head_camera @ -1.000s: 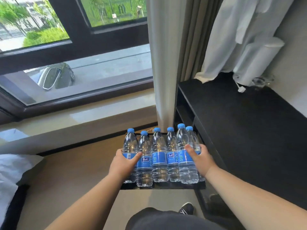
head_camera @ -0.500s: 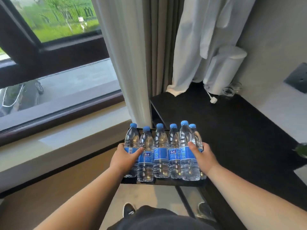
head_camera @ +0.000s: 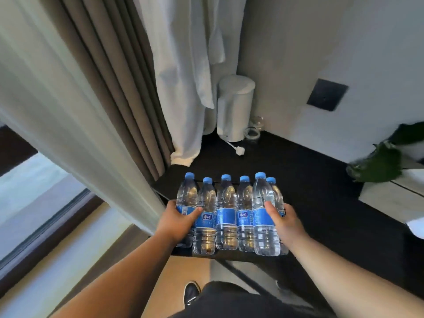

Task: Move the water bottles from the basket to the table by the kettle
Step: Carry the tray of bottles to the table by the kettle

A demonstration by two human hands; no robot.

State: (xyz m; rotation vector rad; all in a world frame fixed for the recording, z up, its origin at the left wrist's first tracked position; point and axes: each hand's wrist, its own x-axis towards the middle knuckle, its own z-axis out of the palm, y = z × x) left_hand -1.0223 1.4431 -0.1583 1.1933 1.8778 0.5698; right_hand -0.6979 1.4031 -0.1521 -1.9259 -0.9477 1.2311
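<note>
Several clear water bottles [head_camera: 226,216] with blue caps and blue labels stand upright in a row, pressed together between my hands. My left hand [head_camera: 176,222] grips the leftmost bottle and my right hand [head_camera: 283,221] grips the rightmost ones. The row sits over the near corner of the black table [head_camera: 321,191]; a dark flat edge shows under the bottles, and I cannot tell whether it is a tray. A white kettle [head_camera: 235,109] stands at the back of the table by the wall, its plug [head_camera: 239,151] lying loose in front.
Beige and brown curtains [head_camera: 96,92] hang at the left, a white cloth [head_camera: 188,76] hangs beside the kettle. A dark wall plate [head_camera: 327,94] sits on the wall. A green plant [head_camera: 380,161] is at the table's right end. My shoe [head_camera: 191,292] shows below.
The view has swung right, away from the window toward the kettle corner. The held row of bottles has moved right with my hands, from beside the table to over its near corner.
</note>
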